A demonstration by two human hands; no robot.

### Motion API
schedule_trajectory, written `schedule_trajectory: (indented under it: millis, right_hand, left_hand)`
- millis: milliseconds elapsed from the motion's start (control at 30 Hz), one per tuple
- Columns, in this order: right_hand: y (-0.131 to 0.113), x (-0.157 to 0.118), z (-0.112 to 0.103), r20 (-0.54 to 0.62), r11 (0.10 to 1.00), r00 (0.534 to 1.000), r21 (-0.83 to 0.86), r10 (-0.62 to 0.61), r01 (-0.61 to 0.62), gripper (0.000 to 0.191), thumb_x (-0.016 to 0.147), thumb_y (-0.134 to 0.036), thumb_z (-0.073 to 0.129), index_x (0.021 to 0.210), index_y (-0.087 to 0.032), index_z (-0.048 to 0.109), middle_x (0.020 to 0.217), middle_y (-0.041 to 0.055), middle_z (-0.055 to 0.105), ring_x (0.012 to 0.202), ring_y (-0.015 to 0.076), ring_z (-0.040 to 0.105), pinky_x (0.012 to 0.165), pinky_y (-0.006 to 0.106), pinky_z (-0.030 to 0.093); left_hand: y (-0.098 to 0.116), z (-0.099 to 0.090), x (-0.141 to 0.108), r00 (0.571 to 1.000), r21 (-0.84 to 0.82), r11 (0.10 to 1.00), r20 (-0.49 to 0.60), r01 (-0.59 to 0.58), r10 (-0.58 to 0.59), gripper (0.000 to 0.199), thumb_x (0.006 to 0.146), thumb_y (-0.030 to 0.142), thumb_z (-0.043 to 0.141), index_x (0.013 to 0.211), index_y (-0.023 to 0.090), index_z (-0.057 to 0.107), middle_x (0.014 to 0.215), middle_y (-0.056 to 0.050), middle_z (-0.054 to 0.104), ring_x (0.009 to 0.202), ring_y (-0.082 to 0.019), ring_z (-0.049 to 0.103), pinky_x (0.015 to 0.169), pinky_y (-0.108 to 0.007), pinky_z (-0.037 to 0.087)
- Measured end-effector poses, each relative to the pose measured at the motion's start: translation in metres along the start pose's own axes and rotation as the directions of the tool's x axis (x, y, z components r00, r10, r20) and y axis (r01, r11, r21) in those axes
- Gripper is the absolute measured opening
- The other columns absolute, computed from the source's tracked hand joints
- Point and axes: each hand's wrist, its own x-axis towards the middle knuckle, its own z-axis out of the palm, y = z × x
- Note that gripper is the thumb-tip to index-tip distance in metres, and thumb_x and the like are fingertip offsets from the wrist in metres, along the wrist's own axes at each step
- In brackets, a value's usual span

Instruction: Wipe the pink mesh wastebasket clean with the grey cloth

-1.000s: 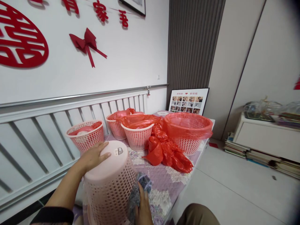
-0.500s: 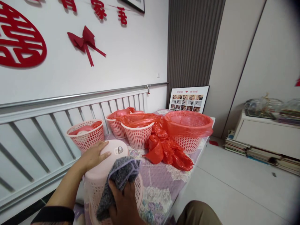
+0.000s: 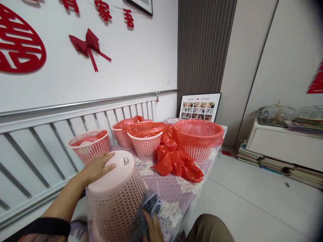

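Note:
A pale pink perforated basket (image 3: 116, 198) stands upside down on the flowered tablecloth (image 3: 165, 188), its solid base facing up with a small label on it. My left hand (image 3: 99, 168) lies on that base with fingers spread, near its left edge. Low at the basket's right side, my right hand (image 3: 152, 227) holds a grey cloth (image 3: 146, 215) with a purple edge, pressed against the lower wall. The fingers of this hand are partly hidden by the cloth.
Behind stand a left basket (image 3: 89, 146), a back basket (image 3: 123, 136), a middle basket (image 3: 146, 148) and a right basket (image 3: 199, 153) draped in red plastic. Crumpled red bags (image 3: 181, 164) lie between them. A radiator (image 3: 47, 148) runs along the wall. My knee (image 3: 210, 228) shows at the bottom.
My right hand and the grey cloth have moved down and right along the upturned basket, uncovering its side wall. My left hand still rests on the base. The view has shifted slightly.

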Motion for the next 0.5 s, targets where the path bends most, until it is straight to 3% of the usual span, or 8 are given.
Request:
schedule_trajectory:
  millis: [100, 167, 333, 433, 500]
  right_hand:
    - [0.001, 0.026, -0.004, -0.032, 0.991, 0.999, 0.13, 0.028, -0.024, 0.068, 0.073, -0.003, 0.049, 0.138, -0.021, 0.057, 0.142, 0.0094, 0.058, 0.138, 0.0284, 0.049, 0.117, 0.047, 0.038]
    - [-0.011, 0.044, -0.014, -0.023, 0.981, 1.0, 0.195, 0.001, 0.004, 0.067, 0.075, -0.004, 0.047, 0.14, -0.02, 0.054, 0.144, 0.0092, 0.056, 0.14, 0.0252, 0.047, 0.118, 0.043, 0.037]
    - [-0.08, 0.07, -0.041, -0.072, 0.951, 0.981, 0.239, -0.182, 0.194, 0.072, 0.079, -0.004, 0.043, 0.148, -0.024, 0.042, 0.153, 0.007, 0.045, 0.146, 0.0227, 0.037, 0.121, 0.044, 0.031]
    - [-0.108, 0.072, -0.043, 0.048, 0.94, 0.955, 0.196, -0.293, 0.278, 0.078, 0.076, -0.004, 0.05, 0.15, -0.026, 0.04, 0.157, 0.0081, 0.039, 0.148, 0.0279, 0.032, 0.122, 0.051, 0.026]
    - [-0.106, 0.07, -0.037, 0.107, 0.949, 0.952, 0.17, -0.286, 0.266, 0.083, 0.072, -0.002, 0.051, 0.151, -0.025, 0.039, 0.157, 0.0097, 0.038, 0.149, 0.0313, 0.03, 0.122, 0.055, 0.026]
  left_hand:
    - [0.002, 0.0, 0.0, 1.0, -0.014, 1.0, -0.008, -0.022, 0.021, 0.079, 0.089, 0.065, 0.04, 0.148, 0.013, 0.044, 0.155, -0.014, 0.044, 0.141, -0.03, 0.042, 0.12, -0.044, 0.029]
    - [0.005, -0.001, 0.001, 0.999, -0.05, 0.998, -0.018, -0.046, 0.045, 0.077, 0.09, 0.065, 0.04, 0.147, 0.013, 0.045, 0.154, -0.013, 0.045, 0.142, -0.029, 0.042, 0.121, -0.043, 0.029]
    - [0.01, -0.001, 0.007, 0.997, -0.142, 0.987, -0.032, -0.075, 0.071, 0.074, 0.09, 0.066, 0.04, 0.143, 0.016, 0.051, 0.151, -0.01, 0.05, 0.139, -0.028, 0.046, 0.12, -0.043, 0.031]
    - [0.009, 0.001, 0.01, 0.996, -0.13, 0.988, -0.054, -0.078, 0.071, 0.076, 0.09, 0.066, 0.038, 0.144, 0.014, 0.05, 0.151, -0.011, 0.05, 0.139, -0.028, 0.047, 0.12, -0.042, 0.033]
    - [0.008, 0.003, 0.011, 0.993, -0.052, 0.996, -0.098, -0.074, 0.069, 0.075, 0.091, 0.065, 0.037, 0.143, 0.013, 0.051, 0.151, -0.013, 0.05, 0.139, -0.029, 0.046, 0.12, -0.043, 0.031]
